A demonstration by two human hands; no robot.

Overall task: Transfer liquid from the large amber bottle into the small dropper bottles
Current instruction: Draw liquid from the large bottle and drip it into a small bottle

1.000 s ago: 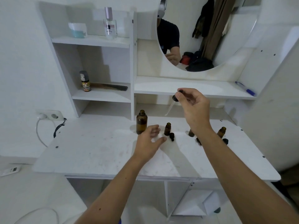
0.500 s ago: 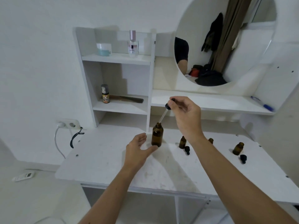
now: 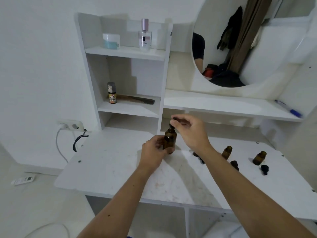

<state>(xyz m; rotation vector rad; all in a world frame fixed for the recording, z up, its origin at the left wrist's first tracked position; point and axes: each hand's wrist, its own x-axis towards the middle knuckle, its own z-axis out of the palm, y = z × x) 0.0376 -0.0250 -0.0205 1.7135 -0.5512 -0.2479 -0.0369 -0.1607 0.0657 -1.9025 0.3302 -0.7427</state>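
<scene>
On the white bench, the left hand holds the large amber bottle upright while the right hand pinches what looks like a dropper cap at its neck; two small open bottles stand right.

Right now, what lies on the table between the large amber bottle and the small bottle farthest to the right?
In the head view, between the large amber bottle and the rightmost small bottle stand another small open bottle and a black dropper cap; the right forearm crosses this stretch.

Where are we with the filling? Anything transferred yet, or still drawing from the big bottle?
Done: three small bottles stand uncapped, caps on the table; whether any holds liquid cannot be told. In hand: left hand grips the large amber bottle; right hand pinches the dropper at its neck. Left: dispensing and recapping.
</scene>
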